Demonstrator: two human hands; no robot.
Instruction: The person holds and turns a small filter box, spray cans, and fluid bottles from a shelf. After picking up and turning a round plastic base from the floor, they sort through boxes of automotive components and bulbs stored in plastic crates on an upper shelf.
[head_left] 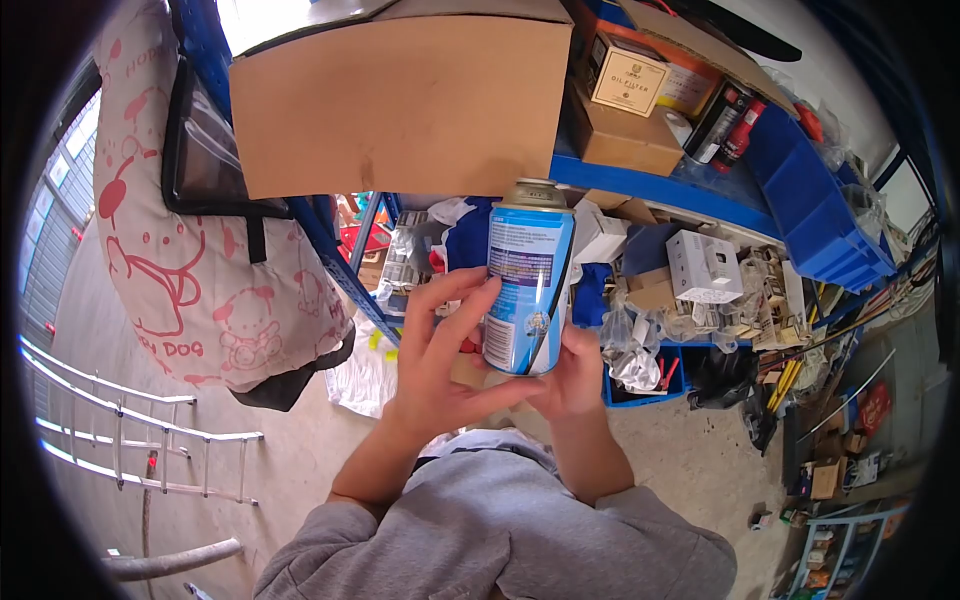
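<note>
A blue and white spray can with printed labels and a metal top stands upright between my hands, in the middle of the head view. The fingertips of my left hand rest against its left side, and the thumb reaches under the base. On the right side, my right hand grips the can low down; most of its fingers are hidden behind the can. Just above and behind the can is the front of a large cardboard box.
A blue shelf holds an oil filter box, bottles and a blue bin. A patterned cloth cover hangs at left, above metal ladders. Lower shelves hold a white box and plastic bags.
</note>
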